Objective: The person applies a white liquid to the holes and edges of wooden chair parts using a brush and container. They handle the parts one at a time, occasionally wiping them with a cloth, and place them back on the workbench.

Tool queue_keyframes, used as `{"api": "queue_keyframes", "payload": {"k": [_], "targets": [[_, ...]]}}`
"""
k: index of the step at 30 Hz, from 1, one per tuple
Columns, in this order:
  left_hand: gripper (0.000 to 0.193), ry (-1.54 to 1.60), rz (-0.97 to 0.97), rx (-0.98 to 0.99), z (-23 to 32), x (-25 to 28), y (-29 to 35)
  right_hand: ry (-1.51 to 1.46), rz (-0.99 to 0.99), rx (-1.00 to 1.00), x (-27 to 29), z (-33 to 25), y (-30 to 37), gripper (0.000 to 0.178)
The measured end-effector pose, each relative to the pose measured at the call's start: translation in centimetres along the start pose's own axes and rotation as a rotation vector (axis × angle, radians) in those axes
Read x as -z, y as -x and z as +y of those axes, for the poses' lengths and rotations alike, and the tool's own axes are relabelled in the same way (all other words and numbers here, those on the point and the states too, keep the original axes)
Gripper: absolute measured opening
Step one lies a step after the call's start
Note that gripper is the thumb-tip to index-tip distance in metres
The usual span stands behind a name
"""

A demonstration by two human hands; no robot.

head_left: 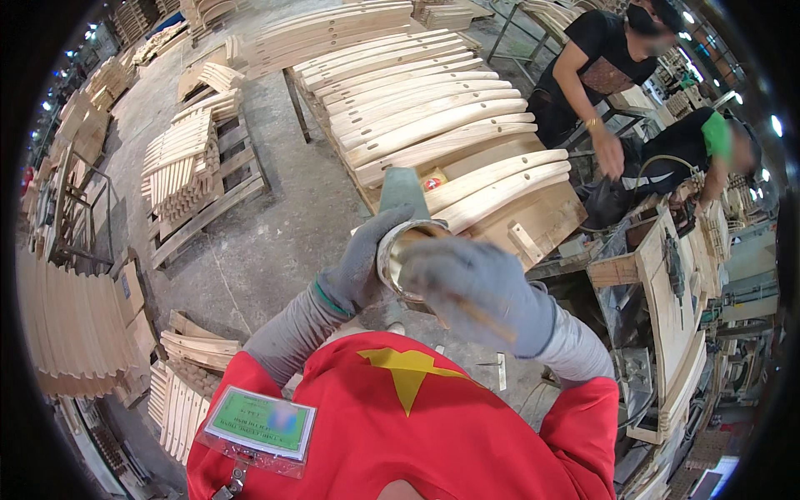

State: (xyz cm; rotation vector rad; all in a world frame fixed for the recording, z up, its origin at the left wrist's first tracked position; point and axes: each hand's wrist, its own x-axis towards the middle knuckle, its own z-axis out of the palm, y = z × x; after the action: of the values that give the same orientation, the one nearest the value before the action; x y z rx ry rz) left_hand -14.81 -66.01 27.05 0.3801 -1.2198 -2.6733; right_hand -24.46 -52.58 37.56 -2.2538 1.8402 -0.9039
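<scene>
My left hand [363, 260], in a grey glove, is closed around the side of a round open can [387, 265] in front of my chest. A flat, tapered grey-green piece [402, 190] sticks out beyond the can, beside my left fingers; whether that hand holds it too is unclear. Over the can's mouth is my gloved right hand [483, 292], blurred by motion and closed, with a thin brown wooden stick [479, 318] showing under its palm. The stick's far end is hidden, and the can's contents are mostly covered by my fingers.
Ahead, curved wooden slats [433, 108] with oval slots lie in rows on a bench; a small red-and-yellow packet [433, 179] lies among them. Two co-workers are at the right, near a wooden work table [667, 308]. Stacked wood pieces [179, 162] sit on a pallet [242, 183] at left.
</scene>
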Motion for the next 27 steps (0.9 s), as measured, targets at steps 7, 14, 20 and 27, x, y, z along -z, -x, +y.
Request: {"api": "queue_keyframes", "payload": {"k": [7, 14, 20, 27], "targets": [[0.050, -0.014, -0.234, 0.177, 5.4, 2.4, -2.2, 0.322, 0.003, 0.346, -2.0, -0.6, -1.0, 0.025], [0.048, 0.149, -0.257, 0.360, 8.0, 6.2, -3.6, -0.053, -0.249, 0.040, 0.8, 2.5, -3.5, 0.021], [0.031, -0.208, -0.240, -0.065, 8.3, 8.4, -2.4, 0.117, 0.202, -0.093, -2.9, 3.5, -5.1, 0.024], [0.035, -0.798, -0.079, -0.590, 7.8, 11.6, -0.9, -0.317, 0.461, -0.612, -10.1, 1.4, -4.9, 0.012]]}}
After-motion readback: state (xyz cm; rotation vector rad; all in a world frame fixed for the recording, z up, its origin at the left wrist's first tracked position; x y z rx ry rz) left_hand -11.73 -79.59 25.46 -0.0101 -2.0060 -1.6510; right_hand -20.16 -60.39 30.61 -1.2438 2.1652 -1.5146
